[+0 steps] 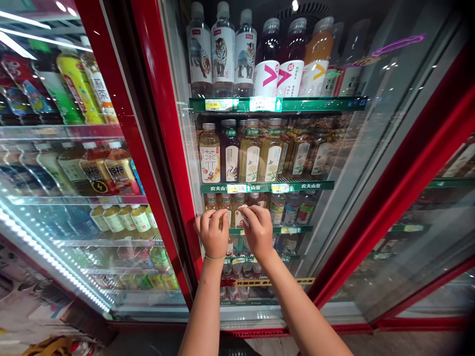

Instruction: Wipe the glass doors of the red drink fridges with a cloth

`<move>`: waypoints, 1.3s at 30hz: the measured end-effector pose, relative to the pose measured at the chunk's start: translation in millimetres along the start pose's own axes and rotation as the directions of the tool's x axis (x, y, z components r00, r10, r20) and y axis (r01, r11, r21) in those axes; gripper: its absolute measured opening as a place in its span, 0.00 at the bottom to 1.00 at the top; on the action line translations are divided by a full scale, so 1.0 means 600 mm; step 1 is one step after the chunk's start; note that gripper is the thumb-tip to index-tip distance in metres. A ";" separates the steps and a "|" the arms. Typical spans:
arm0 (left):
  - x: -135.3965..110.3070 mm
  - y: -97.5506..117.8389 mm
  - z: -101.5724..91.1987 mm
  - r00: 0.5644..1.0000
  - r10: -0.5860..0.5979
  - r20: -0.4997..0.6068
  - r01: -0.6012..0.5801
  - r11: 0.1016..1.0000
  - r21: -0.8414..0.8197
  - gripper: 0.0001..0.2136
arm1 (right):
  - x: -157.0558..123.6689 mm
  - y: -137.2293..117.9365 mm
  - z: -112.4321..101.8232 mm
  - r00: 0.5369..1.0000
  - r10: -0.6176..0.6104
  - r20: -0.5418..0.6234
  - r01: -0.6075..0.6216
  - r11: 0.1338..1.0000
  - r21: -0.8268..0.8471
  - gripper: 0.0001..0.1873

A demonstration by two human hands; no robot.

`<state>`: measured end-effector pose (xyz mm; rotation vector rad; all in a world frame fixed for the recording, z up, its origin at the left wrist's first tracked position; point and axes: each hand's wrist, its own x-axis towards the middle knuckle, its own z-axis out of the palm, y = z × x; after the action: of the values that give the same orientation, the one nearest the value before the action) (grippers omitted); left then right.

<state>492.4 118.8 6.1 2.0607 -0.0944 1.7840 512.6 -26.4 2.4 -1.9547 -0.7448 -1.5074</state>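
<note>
Reaching into an open drinks cooler, the person has both bare hands up at the third shelf from the top. The left hand is curled with its fingers bent forward against a small bottle with a pale label; whether the fingers actually close round the bottle cannot be told, since the back of the hand hides them. A thin band sits on that wrist. The right hand is just beside it, fingers drawn together and pinching something small and white at the fingertips — too small to make out — right in front of the neighbouring bottles.

Above the hands, the second shelf carries tea bottles standing upright in a row behind a green price rail. On the top shelf stand 3 clear bottles with tiger labels, then darker and orange bottles with white labels.

The red-framed glass door is swung open to the right. On the left, a second cooler behind closed glass holds more bottles on lit shelves — yellow, green and brown ones.
</note>
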 end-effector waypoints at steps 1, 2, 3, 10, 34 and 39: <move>0.001 -0.001 -0.001 1.000 0.014 0.007 -0.014 1.000 -0.005 0.05 | 0.000 -0.001 0.001 0.999 0.018 -0.029 -0.018 1.000 -0.005 0.17; 0.002 -0.002 -0.002 0.999 0.028 0.015 -0.028 1.000 -0.009 0.04 | 0.000 -0.002 0.003 0.998 0.030 -0.048 -0.030 1.000 -0.007 0.17; 0.003 -0.004 -0.003 0.999 0.041 0.021 -0.041 0.999 -0.014 0.04 | 0.000 -0.004 0.005 0.998 0.032 -0.050 -0.032 0.999 -0.005 0.18; 0.003 -0.011 -0.004 0.999 0.044 0.026 -0.043 0.998 -0.046 0.04 | 0.008 -0.008 0.012 1.000 -0.008 -0.025 0.008 1.000 0.012 0.19; 0.015 -0.013 -0.024 0.995 0.019 0.101 -0.017 0.999 -0.029 0.02 | 0.011 -0.024 0.015 0.995 -0.072 0.071 0.068 0.996 0.055 0.15; 0.024 -0.010 -0.037 0.987 -0.011 0.163 0.011 1.000 0.003 0.04 | 0.026 -0.022 0.014 0.999 -0.020 0.045 0.016 0.996 0.091 0.18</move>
<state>476.1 135.3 20.7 2.2011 -0.1274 1.6073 512.1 -9.6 16.9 -1.9262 -0.8381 -1.4183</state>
